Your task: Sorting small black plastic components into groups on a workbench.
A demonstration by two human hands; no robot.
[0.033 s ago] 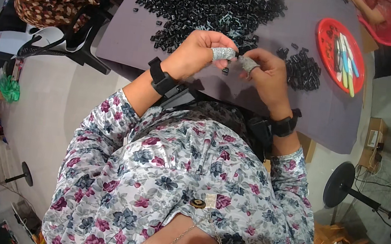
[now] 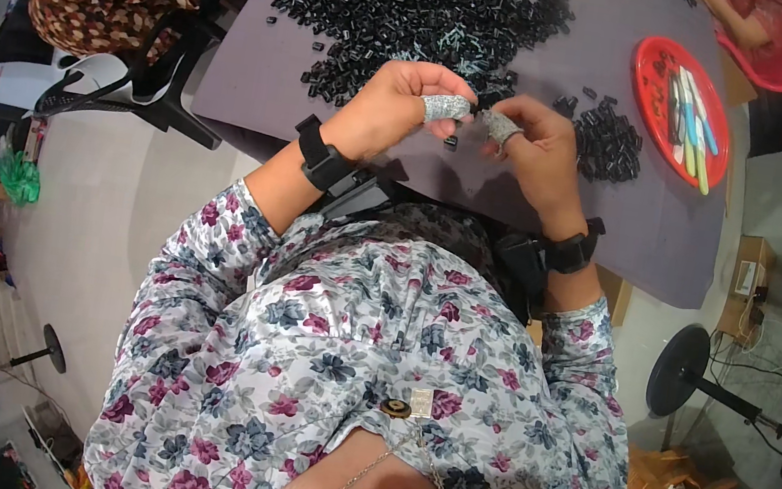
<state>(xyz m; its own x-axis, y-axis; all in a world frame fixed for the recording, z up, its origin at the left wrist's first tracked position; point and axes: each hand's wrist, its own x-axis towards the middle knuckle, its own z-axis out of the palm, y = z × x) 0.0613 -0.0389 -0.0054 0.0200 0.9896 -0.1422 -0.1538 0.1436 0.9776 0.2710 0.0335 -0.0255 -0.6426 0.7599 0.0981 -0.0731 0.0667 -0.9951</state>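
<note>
A small black plastic piece [image 2: 475,109] sits between the two hands, just in front of the near edge of the large heap of black plastic pieces [image 2: 417,1] on the cloth-covered surface [image 2: 258,88]. The left hand's [image 2: 393,111] fingers appear pinched on it, thumb against forefinger. The right hand's [image 2: 542,158] fingers are bunched close on its other side, but whether they grip the piece or something hidden between them I cannot tell.

For work this fine, the left pinch would best serve as the steady clamp, firm yet light enough not to tip the piece, while the right fingers make short, controlled movements. Keeping both sets of fingertips near each other, low in front of the heap, should limit wobble and leave any dropped piece easy to recover. The pale wraps on the left thumb [image 2: 446,108] and right thumb [image 2: 500,131] probably dull touch a little, so watching the contact point seems wise.

Both forearms angle inward from either side of the torso, converging before the heap. The left hand shows its back, fingers curling rightward; the right hand mirrors it, fingers curling left, close to the smaller pile [image 2: 608,143] right of the heap.
</note>
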